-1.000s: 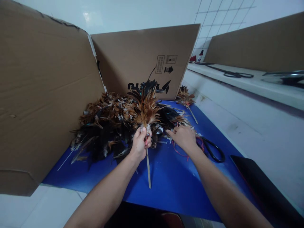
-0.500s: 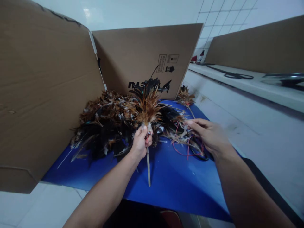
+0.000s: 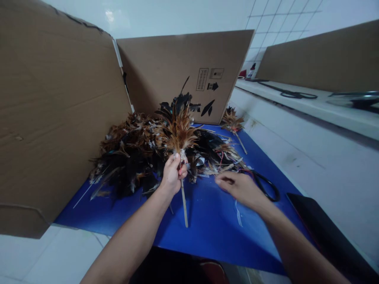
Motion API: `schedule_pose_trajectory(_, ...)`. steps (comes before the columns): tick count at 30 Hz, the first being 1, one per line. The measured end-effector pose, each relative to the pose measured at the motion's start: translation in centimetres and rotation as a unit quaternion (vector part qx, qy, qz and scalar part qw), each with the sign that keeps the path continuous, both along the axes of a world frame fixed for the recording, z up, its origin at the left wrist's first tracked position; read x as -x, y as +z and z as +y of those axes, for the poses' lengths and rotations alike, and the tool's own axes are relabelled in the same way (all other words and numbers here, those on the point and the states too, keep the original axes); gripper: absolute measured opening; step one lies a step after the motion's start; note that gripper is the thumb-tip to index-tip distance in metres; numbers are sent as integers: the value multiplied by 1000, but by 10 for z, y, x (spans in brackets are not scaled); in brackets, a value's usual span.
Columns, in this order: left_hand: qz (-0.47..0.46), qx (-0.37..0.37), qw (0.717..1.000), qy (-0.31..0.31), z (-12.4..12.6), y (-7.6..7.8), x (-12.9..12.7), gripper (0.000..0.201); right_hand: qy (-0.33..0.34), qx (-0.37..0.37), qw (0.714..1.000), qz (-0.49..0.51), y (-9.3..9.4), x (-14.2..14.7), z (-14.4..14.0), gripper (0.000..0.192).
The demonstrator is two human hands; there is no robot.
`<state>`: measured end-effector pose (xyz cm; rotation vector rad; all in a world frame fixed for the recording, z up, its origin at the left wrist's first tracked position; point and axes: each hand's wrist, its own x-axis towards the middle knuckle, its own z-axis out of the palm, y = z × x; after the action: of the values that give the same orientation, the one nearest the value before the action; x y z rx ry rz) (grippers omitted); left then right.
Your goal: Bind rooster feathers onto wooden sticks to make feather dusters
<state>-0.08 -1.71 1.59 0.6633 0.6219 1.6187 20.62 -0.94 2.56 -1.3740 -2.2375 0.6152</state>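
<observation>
My left hand (image 3: pixel 174 171) is closed round the thin stick of a feather duster (image 3: pixel 179 130), just below its brown and black feathers. The bare end of the stick points down toward me. To the right, my right hand (image 3: pixel 237 188) hovers over the blue tabletop with thumb and fingers curled together; what they hold, if anything, is hidden. Beyond it lies a tangle of loose feathers and red string (image 3: pixel 221 157). Black scissor-like handles (image 3: pixel 271 189) show beside the right wrist, and a whitish strip (image 3: pixel 238 215) is just below that hand.
A large heap of feathers (image 3: pixel 124 165) covers the back left of the blue table (image 3: pixel 213 236). Another small feather duster (image 3: pixel 233 122) lies at the back right. Cardboard panels (image 3: pixel 166 63) stand behind and left. A dark flat object (image 3: pixel 310 217) is at the right edge.
My right hand has drawn back from the loose feathers and red string, toward me and to the left, its fingers curling in. The left hand and duster shifted slightly left.
</observation>
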Motion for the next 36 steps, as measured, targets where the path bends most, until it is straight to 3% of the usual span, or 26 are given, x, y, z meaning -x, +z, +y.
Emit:
schedule_pose_trajectory(4,7,0,1000,10,1,0,1,25,-52,-14,995,-83,-14,58,13,27)
schedule_pose_trajectory(7,9,-5,1000,1,1,-3,1,25,-83,1,989,-121,-25,77,23,19)
schedule_pose_trajectory(11,13,-6,1000,-13,0,-5,-1,26,-78,11,992,-99,-26,68,29,17)
schedule_pose_trajectory(14,10,-3,1000,-5,1,-4,-1,26,-74,65,995,26,-15,52,25,23)
schedule_pose_trajectory(18,5,15,1000,2,1,-3,-2,27,-87,207,937,265,-4,39,19,20)
schedule_pose_trajectory(21,11,19,1000,3,1,-4,-2,27,-73,233,903,354,-5,35,18,30)
schedule_pose_trajectory(23,14,19,1000,1,1,-6,-3,26,-52,239,892,380,-8,34,19,37)
schedule_pose_trajectory(26,12,24,999,-17,1,-8,-5,26,-41,245,887,390,-10,33,19,31)
schedule_pose_trajectory(36,-16,62,988,-138,-4,-16,-15,24,-21,218,859,462,-4,36,11,22)
